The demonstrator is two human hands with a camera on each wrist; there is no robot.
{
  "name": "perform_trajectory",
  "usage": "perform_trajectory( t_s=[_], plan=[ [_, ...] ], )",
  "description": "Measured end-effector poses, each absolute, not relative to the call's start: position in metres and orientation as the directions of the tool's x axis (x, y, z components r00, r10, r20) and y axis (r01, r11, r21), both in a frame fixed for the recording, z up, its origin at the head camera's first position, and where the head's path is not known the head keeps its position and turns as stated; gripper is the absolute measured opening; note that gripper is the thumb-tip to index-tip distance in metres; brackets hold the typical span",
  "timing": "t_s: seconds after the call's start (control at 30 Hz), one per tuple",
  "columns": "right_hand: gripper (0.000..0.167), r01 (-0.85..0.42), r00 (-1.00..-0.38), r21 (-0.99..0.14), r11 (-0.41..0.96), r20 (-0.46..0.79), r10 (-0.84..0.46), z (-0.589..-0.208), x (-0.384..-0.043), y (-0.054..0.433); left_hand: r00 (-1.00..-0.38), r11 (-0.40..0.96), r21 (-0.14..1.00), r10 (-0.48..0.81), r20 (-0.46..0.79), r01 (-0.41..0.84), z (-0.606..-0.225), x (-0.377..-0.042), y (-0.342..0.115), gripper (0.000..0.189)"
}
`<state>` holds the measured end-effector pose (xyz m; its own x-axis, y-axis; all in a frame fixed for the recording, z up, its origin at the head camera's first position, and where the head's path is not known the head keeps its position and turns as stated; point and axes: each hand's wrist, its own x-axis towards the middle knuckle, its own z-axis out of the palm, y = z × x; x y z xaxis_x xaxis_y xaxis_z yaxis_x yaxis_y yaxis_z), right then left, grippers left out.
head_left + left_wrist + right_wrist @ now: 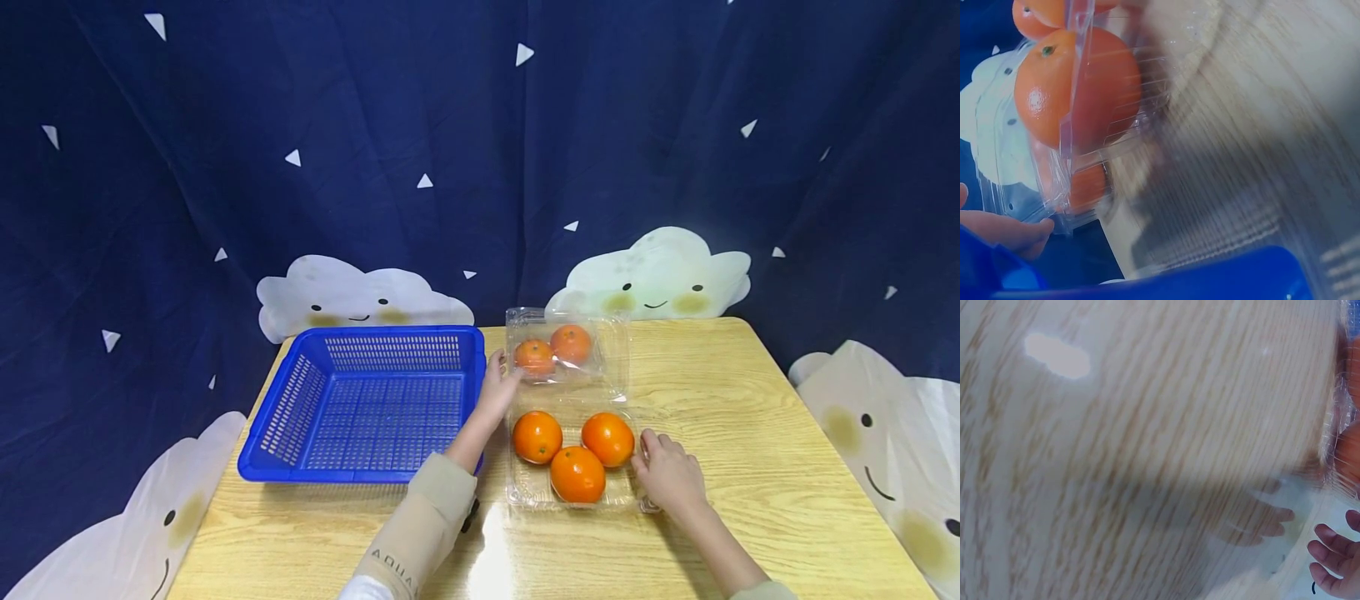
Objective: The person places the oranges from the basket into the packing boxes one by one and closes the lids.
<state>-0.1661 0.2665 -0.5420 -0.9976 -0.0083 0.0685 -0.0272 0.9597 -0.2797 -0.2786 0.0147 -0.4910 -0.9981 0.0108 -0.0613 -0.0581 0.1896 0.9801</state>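
A clear plastic clamshell box (517, 502) lies unfolded on the table. Three oranges (577, 474) sit in its near half. Its lid (619, 367) stands at the back, and two more oranges (572, 343) show through it; whether they are inside or behind the lid, I cannot tell. My left hand (498, 390) is at the lid's left edge. In the left wrist view a nearly straight finger (1016, 231) touches the lid's corner, the other digit apart. My right hand (672, 477) is beside the box's right rim, fingers loosely bent and spread in the right wrist view.
A blue plastic basket (480, 342) with slotted sides stands to the left, close to my left forearm. The wooden table (780, 433) extends to the right of the box. Behind it hangs a dark blue curtain (480, 125) with white clouds.
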Motion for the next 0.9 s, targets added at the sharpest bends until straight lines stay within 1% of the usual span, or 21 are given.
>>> perform_trajectory(
  t_s=[0.1, 0.13, 0.2, 0.23, 0.33, 0.37, 0.4, 0.47, 0.53, 0.6, 0.7, 0.77, 0.83, 0.9],
  plan=[
    [0.016, -0.027, -0.998, -0.283, 0.959, 0.066, -0.009, -0.542, -0.166, 0.267, -0.999, 0.141, 0.99, 0.017, -0.03, -0.028, -0.528, -0.302, 0.013, 0.066],
    [0.016, -0.028, -0.998, -0.283, 0.959, 0.066, -0.009, -0.542, -0.166, 0.267, -0.999, 0.135, 0.99, 0.015, -0.035, -0.033, -0.533, -0.307, 0.013, 0.066],
    [0.016, -0.029, -0.998, -0.285, 0.958, 0.063, -0.011, -0.542, -0.166, 0.267, -0.998, 0.118, 0.991, 0.009, -0.061, -0.06, -0.527, -0.307, 0.013, 0.065],
    [0.016, -0.03, -0.998, -0.286, 0.958, 0.063, -0.013, -0.542, -0.166, 0.267, -0.995, 0.096, 0.991, 0.009, -0.094, -0.093, -0.526, -0.309, 0.011, 0.063],
    [0.016, -0.031, -0.998, -0.287, 0.957, 0.062, -0.013, -0.543, -0.166, 0.267, -0.979, 0.028, 0.979, 0.005, -0.202, -0.202, -0.492, -0.296, 0.012, 0.059],
    [0.016, -0.03, -0.998, -0.287, 0.958, 0.064, -0.012, -0.543, -0.166, 0.267, -0.977, -0.001, 0.977, 0.008, -0.211, -0.211, -0.492, -0.298, 0.012, 0.059],
    [0.016, -0.029, -0.998, -0.287, 0.958, 0.065, -0.01, -0.542, -0.166, 0.267, -0.979, -0.027, 0.978, 0.012, -0.205, -0.206, -0.5, -0.304, 0.012, 0.059],
    [0.017, -0.025, -0.998, -0.286, 0.958, 0.065, -0.007, -0.542, -0.166, 0.267, -0.982, -0.081, 0.979, 0.025, -0.185, -0.187, -0.527, -0.321, 0.012, 0.06],
    [0.017, -0.022, -0.998, -0.285, 0.958, 0.062, -0.005, -0.541, -0.166, 0.267, -0.99, -0.118, 0.983, 0.039, -0.138, -0.142, -0.574, -0.351, 0.014, 0.055],
    [0.016, -0.019, -0.998, -0.285, 0.958, 0.058, -0.003, -0.54, -0.166, 0.266, -0.99, -0.181, 0.976, 0.087, -0.11, -0.125, -0.63, -0.387, 0.016, 0.049],
    [0.016, -0.016, -0.999, -0.284, 0.959, 0.051, -0.002, -0.54, -0.165, 0.266, -0.98, -0.264, 0.951, 0.162, -0.12, -0.16, -0.713, -0.441, 0.02, 0.045],
    [0.016, -0.015, -0.999, -0.284, 0.959, 0.049, -0.001, -0.54, -0.166, 0.266, -0.969, -0.298, 0.933, 0.2, -0.148, -0.204, -0.76, -0.471, 0.021, 0.049],
    [0.016, -0.015, -0.999, -0.285, 0.958, 0.05, -0.001, -0.54, -0.166, 0.266, -0.965, -0.29, 0.932, 0.208, -0.158, -0.216, -0.781, -0.484, 0.021, 0.052],
    [0.016, -0.017, -0.999, -0.285, 0.958, 0.053, -0.002, -0.54, -0.166, 0.266, -0.964, -0.289, 0.931, 0.205, -0.168, -0.224, -0.781, -0.483, 0.02, 0.055]
  ],
)
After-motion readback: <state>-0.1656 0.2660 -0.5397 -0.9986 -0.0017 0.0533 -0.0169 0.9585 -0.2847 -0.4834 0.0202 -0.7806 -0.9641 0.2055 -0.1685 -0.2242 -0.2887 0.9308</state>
